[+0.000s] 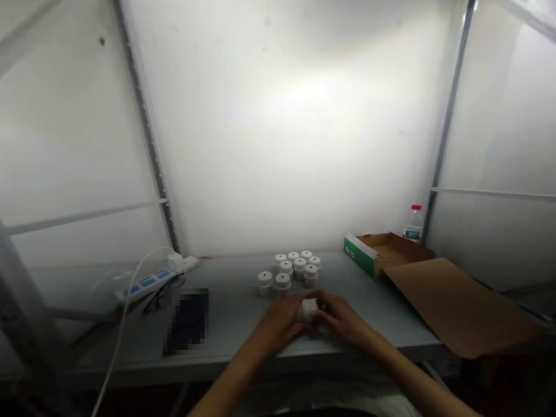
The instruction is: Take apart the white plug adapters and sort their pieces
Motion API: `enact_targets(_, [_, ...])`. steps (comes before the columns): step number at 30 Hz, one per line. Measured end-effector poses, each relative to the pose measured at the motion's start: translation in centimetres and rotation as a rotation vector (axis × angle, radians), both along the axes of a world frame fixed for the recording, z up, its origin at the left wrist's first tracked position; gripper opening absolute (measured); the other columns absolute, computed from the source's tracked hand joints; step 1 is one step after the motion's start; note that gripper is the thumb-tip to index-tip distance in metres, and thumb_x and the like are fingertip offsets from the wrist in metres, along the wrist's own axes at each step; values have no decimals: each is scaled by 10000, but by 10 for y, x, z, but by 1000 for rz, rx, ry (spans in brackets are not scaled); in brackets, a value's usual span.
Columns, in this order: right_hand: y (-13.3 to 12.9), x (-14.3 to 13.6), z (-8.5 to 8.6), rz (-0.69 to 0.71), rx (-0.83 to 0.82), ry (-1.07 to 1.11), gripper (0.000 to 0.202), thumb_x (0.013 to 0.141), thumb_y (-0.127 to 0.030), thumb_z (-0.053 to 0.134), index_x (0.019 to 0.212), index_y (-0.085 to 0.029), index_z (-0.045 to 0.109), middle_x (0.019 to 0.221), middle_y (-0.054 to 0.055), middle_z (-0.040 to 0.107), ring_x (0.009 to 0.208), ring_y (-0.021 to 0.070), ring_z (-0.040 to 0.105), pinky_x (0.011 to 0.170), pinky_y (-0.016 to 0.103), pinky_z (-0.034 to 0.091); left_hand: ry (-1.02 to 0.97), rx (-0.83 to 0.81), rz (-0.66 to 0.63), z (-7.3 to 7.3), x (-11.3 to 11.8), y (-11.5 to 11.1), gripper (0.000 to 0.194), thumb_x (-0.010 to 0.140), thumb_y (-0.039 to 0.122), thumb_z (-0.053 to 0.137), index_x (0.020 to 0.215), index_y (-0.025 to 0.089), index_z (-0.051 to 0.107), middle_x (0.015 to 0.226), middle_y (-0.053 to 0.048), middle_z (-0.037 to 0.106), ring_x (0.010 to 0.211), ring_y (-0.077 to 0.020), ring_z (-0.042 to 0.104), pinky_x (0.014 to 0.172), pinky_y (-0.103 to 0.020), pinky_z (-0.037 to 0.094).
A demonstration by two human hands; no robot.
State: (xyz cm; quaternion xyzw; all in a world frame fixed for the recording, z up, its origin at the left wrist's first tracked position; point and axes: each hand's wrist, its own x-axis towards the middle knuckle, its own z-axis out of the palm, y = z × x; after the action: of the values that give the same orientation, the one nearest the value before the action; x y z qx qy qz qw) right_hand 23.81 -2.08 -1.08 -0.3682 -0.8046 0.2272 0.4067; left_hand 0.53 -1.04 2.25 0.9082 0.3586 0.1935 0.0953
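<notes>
My left hand and my right hand meet at the front middle of the grey table. Between them they hold one small white round part, fingers wrapped around its sides. Just behind the hands stands a cluster of several similar small white round parts, upright on the table, apart from my hands.
An open cardboard box with a green end and a long flap lies at the right. A bottle with a red cap stands behind it. A power strip with a white cable and a dark blurred object lie at the left.
</notes>
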Motion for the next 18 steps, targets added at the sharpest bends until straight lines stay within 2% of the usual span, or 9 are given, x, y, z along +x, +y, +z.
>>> enact_targets(2, [2, 1, -2, 17, 32, 6, 283, 1005, -266, 614, 1287, -251, 629, 1049, 52, 721, 917, 233, 669, 860, 375, 544, 16, 0, 6, 0, 0, 0, 381, 1011, 418, 655, 1349, 258, 581, 1331, -65, 683, 1184, -276, 630, 1011, -382, 465])
enact_targets(6, [0, 2, 0, 106, 155, 48, 351, 912, -103, 609, 1220, -269, 633, 1278, 64, 664, 1189, 252, 628, 1033, 402, 510, 13, 1, -11, -1, 1, 1, 418, 1017, 427, 650, 1394, 278, 546, 1350, -50, 682, 1183, -277, 635, 1010, -390, 462])
enact_targets(9, [-3, 2, 3, 122, 201, 65, 370, 895, -37, 555, 1165, -271, 651, 1342, 69, 641, 1275, 247, 605, 1093, 425, 485, -17, 12, -37, -3, 2, 2, 405, 1032, 443, 613, 1391, 267, 549, 1353, -67, 679, 1214, -290, 624, 1022, -410, 452])
enact_targets(12, [-5, 2, 3, 109, 215, 70, 369, 900, -23, 537, 1145, -267, 665, 1353, 75, 644, 1273, 243, 615, 1090, 426, 493, -50, 3, -38, -3, 3, 2, 341, 1022, 463, 594, 1272, 232, 619, 1245, -90, 710, 1129, -305, 643, 999, -428, 454])
enact_targets(16, [-4, 5, 2, 80, 272, 116, 333, 927, -39, 499, 1072, -273, 686, 1273, 67, 665, 1220, 237, 635, 1063, 423, 512, -109, -39, -17, -2, -1, 1, 319, 1049, 500, 504, 1202, 258, 646, 1043, -57, 741, 950, -272, 663, 896, -383, 481])
enact_targets(18, [-4, 5, 2, 10, 285, 178, 326, 930, -85, 549, 1150, -288, 677, 1265, 74, 647, 1207, 245, 628, 1021, 413, 539, -158, -65, -8, -1, -4, 2, 358, 1072, 519, 435, 1218, 257, 632, 926, -36, 732, 844, -245, 664, 814, -345, 493])
